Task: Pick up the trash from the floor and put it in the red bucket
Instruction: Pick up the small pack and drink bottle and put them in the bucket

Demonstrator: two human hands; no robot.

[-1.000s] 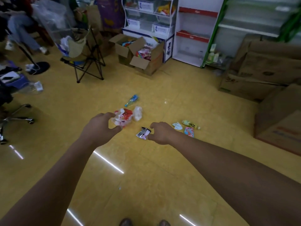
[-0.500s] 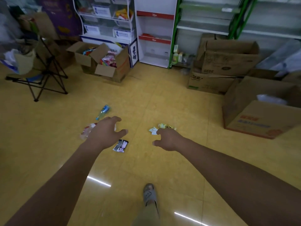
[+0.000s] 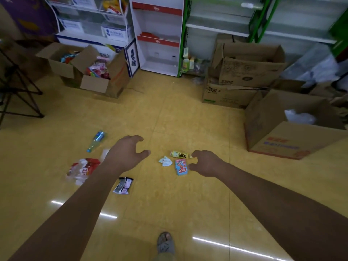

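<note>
Trash lies scattered on the yellow floor: a blue-labelled bottle (image 3: 96, 139), a red and white plastic bag (image 3: 82, 169), a black and pink wrapper (image 3: 123, 186), a crumpled white paper (image 3: 165, 161), a yellow bottle (image 3: 179, 154) and a pink and blue packet (image 3: 181, 167). My left hand (image 3: 125, 154) hovers with spread fingers, holding nothing, between the bag and the paper. My right hand (image 3: 205, 162) hangs with loosely curled fingers just right of the packet and the yellow bottle, holding nothing. No red bucket is in view.
Open cardboard boxes (image 3: 96, 72) with goods stand at the back left, more boxes (image 3: 282, 125) at the right. White and green shelves (image 3: 158, 36) line the back wall. A folding chair's legs (image 3: 17, 98) are at the far left. My sandalled foot (image 3: 165, 243) is at the bottom.
The view has swung right and come closer to the floor. My left hand let go of the red and white bag, which now lies on the floor. My right hand moved to the packet.
</note>
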